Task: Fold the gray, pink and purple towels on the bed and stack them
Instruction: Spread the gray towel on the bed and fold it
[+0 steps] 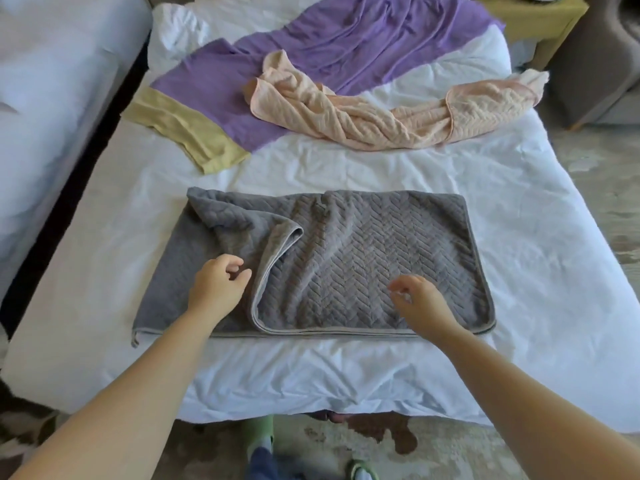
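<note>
The gray towel (363,265) lies at the near end of the bed (485,375), folded over on itself. Its upper layer covers the right part with the herringbone weave showing. That layer's left edge runs slantwise and curls up into a small roll near the middle. A single layer sticks out flat to the left, with a loop tag at its near corner.

The left hand (216,285) is over that single layer, just beside the slanted edge. Its fingers (239,263) are loosely curled, thumb close to forefinger, with no cloth between them. The right hand (420,301) is over the upper layer, near its front hem. Its fingers are bent downward and slightly blurred, and they grip nothing that can be seen.

Farther up the bed, well apart from the gray towel, the pink towel (381,123) lies crumpled in a long heap. Its left end rests on the purple towel (311,53), which is spread slantwise across the far half of the bed. A yellow cloth (187,129) lies against the purple towel's lower left end.

A second bed (52,98) stands on the left. A yellow-green stand (540,22) and a gray chair (595,64) are at the top right. Green slippers (258,431) show on the floor below the bed's near edge.
</note>
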